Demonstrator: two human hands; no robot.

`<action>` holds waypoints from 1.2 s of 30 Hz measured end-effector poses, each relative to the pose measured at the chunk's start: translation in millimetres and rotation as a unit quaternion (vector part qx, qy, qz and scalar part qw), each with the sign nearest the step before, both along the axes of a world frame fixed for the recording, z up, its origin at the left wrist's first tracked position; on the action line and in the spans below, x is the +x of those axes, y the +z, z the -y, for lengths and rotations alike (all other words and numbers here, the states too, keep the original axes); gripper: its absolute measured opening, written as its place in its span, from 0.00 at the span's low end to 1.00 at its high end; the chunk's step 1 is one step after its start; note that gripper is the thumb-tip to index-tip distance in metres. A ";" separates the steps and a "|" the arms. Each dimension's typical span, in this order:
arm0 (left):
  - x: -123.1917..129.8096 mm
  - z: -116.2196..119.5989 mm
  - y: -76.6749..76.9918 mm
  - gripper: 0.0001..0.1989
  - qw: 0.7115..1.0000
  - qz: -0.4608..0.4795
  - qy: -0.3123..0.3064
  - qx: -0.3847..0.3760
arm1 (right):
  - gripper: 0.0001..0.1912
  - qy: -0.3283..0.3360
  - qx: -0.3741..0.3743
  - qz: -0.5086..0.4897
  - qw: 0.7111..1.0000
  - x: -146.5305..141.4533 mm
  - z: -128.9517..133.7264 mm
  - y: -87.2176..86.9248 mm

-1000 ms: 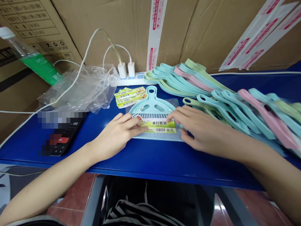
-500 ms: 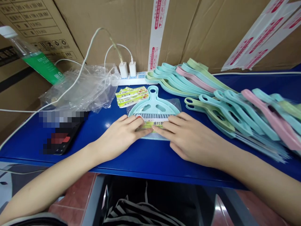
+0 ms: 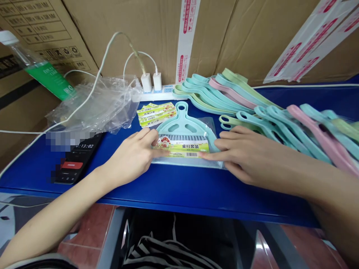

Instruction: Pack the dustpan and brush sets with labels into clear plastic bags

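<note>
A light blue dustpan (image 3: 182,121) lies flat at the middle of the blue table, its handle loop pointing away from me. Grey brush bristles show beneath a yellow-green printed label (image 3: 186,147), and a clear plastic bag surrounds the lower part. My left hand (image 3: 133,153) rests at the label's left end, index finger stretched along its lower edge, other fingers curled. At the right end, the index fingertip of my right hand (image 3: 246,155) touches the label's lower corner; its other fingers are bent loosely and hold nothing.
Behind the dustpan lie spare labels (image 3: 157,112) and a power strip (image 3: 168,93). Stacked dustpans (image 3: 213,93) and brushes (image 3: 286,123) lie on the right. Clear bags (image 3: 98,101), a tilted bottle (image 3: 47,76) and a phone (image 3: 81,153) are on the left.
My hands have moved apart, the left one leftward and the right one rightward, uncovering the middle and ends of the label.
</note>
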State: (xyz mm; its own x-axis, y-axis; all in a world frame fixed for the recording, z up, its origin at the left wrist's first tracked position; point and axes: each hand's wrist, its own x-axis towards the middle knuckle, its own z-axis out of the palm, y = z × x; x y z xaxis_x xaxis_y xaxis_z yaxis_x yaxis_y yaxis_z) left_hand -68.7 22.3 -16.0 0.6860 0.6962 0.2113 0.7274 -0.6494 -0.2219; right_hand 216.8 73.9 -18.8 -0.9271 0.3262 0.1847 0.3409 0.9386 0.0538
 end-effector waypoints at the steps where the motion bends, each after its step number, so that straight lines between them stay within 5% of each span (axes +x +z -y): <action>1: -1.5 -0.2 0.9 0.24 1.000 0.005 0.003 -0.003 | 0.24 -0.007 -0.023 0.004 1.000 2.4 -1.5 1.1; 5: -6.9 -0.4 4.7 0.24 0.999 0.014 0.020 -0.025 | 0.25 -0.025 -0.082 0.013 0.996 9.5 -5.7 5.3; 16: -18.2 -1.9 12.8 0.25 0.994 0.056 0.053 -0.078 | 0.20 -0.064 -0.094 -0.012 0.993 12.6 -6.5 9.5; 28: -2.0 3.3 0.8 0.13 0.998 0.005 0.005 0.066 | 0.18 -0.032 0.093 -0.044 0.994 -12.5 1.4 0.0; 36: 4.1 4.3 -2.7 0.14 0.996 -0.019 -0.056 0.067 | 0.14 0.006 0.101 -0.070 0.992 -27.3 10.4 -8.6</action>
